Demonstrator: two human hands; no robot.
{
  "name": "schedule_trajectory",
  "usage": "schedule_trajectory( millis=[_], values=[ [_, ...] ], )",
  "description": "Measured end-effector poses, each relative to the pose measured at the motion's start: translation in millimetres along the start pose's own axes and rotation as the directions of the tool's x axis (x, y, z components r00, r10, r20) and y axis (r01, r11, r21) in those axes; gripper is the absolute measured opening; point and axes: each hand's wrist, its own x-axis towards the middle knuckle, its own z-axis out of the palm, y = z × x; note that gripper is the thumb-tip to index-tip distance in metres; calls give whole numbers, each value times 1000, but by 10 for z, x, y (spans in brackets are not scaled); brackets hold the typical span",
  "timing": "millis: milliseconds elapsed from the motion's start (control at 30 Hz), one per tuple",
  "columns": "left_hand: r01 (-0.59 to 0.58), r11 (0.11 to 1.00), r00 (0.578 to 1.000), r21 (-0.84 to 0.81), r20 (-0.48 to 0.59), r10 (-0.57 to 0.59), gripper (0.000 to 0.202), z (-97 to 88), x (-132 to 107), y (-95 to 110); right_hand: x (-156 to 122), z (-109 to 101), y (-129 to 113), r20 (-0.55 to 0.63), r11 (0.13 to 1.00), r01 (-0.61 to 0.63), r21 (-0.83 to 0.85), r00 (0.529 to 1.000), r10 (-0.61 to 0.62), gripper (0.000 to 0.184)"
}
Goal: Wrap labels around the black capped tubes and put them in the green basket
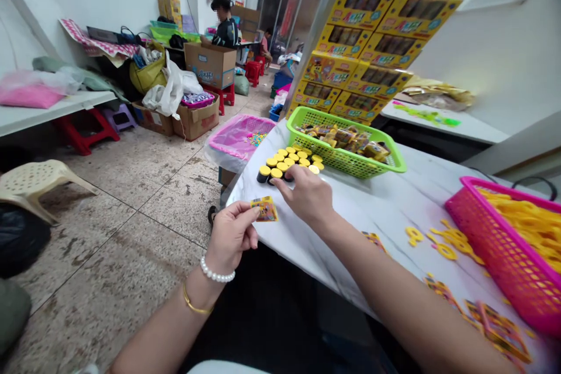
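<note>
My left hand pinches a small yellow printed packet between thumb and fingers, out beyond the table's edge. On the white marbled table stands a tight cluster of small black jars with yellow lids. My right hand reaches over the near side of this cluster, its thumb and forefinger closed round one of the jars; the fingers partly hide it. Just behind the jars sits a green basket holding many small wrapped packets.
At the right is a pink basket of yellow plastic pieces, with loose yellow pieces and printed cards beside it. Yellow boxes are stacked behind. A plastic-lined pink basket stands left of the table. A person works farther back.
</note>
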Motion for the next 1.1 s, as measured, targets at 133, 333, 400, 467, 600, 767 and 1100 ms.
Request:
schedule_trajectory(
  millis=[133,333,400,467,600,767,1100],
  values=[
    [49,998,998,-47,31,-48,45,-33,60,4,127,89,-61,216,987,71,-142,976,-39,41],
    [149,972,988,-183,56,-141,29,-105,109,62,80,104,2,227,988,78,-132,973,-46,29],
    [178,958,984,-224,59,-169,22,-111,130,101,41,35,76,185,998,67,12,980,-68,25],
    [206,946,978,-250,66,-195,17,-104,156,131,-11,-80,149,148,948,-10,319,988,-39,25],
    [239,932,971,-272,75,-227,11,-51,203,141,-167,-333,198,273,462,-275,843,959,74,34],
    [256,915,966,-311,104,-236,9,50,237,124,-343,-422,106,375,324,-382,866,923,88,33],
    [284,870,958,-404,164,-237,9,119,259,101,-394,-521,60,179,702,-111,704,984,-23,23]
  ],
)
